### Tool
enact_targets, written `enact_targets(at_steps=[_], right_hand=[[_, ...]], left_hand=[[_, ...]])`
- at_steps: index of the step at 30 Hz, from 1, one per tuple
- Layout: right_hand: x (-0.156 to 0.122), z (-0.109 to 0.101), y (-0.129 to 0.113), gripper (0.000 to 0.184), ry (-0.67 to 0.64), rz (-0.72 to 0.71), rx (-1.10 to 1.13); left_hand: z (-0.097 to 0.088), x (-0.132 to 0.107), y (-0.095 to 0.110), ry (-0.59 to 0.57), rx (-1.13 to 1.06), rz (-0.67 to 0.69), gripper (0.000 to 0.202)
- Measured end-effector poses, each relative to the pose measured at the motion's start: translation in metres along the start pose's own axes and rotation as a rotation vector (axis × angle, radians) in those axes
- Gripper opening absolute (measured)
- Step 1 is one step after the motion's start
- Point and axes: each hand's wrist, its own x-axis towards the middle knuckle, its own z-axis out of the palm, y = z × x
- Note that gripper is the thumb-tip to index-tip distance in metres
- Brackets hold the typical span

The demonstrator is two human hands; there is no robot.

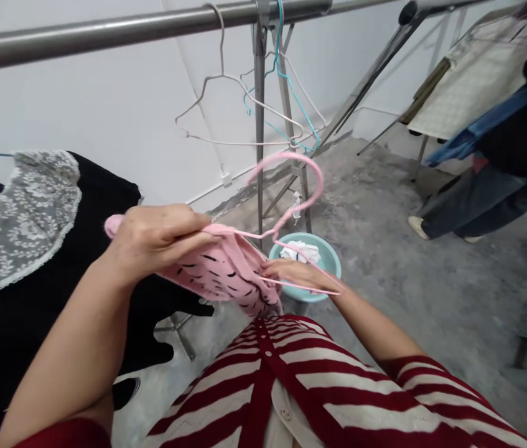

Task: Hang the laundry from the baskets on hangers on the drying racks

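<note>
My left hand point(158, 239) is closed on the top edge of a small pink knitted garment point(226, 267) with black dashes. A pink wire hanger point(298, 199) runs into the garment, its hook curving upward. My right hand point(298, 274) grips the hanger's lower wire and the garment's right side. Both hands are in front of my red and white striped top point(300, 379). Overhead runs a metal rail point(104, 31) with a few bare wire hangers point(244, 106) on it.
A black garment with a white lace collar point(20, 211) hangs at the left. A teal basin point(326, 255) with white cloth stands on the concrete floor by the rack's legs. Another person point(491, 199) in jeans stands at the right beside a second rack with cloths.
</note>
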Motion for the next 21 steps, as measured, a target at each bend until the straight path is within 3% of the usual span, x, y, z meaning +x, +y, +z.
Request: enact_targets(at_steps=[2, 4, 8, 10, 16, 18, 21], right_hand=[[-0.003, 0.013, 0.004, 0.040, 0.047, -0.014, -0.232], [-0.009, 0.023, 0.009, 0.031, 0.099, -0.033, -0.383], [-0.031, 0.019, 0.027, 0.027, 0.251, -0.022, -0.516], [-0.046, 0.007, 0.033, 0.027, 0.316, 0.001, -0.531], [-0.063, -0.031, 0.014, 0.021, 0.446, 0.033, -0.528], [-0.050, -0.033, 0.000, 0.019, 0.518, -0.013, -0.582], [-0.014, -0.020, -0.022, 0.017, 0.622, -0.204, -0.686]], left_hand=[[-0.006, -0.008, -0.007, 0.143, -0.034, -0.003, 0.034], [-0.010, -0.015, -0.012, 0.212, -0.043, -0.061, 0.030], [-0.008, -0.033, -0.025, 0.248, 0.003, -0.236, 0.031], [-0.002, -0.042, -0.036, 0.220, 0.035, -0.245, 0.034], [0.031, -0.073, -0.067, 0.083, 0.384, -0.084, 0.039], [0.048, -0.079, -0.063, 0.081, 0.474, -0.058, 0.036], [0.078, -0.081, -0.039, 0.186, 0.411, -0.088, 0.031]])
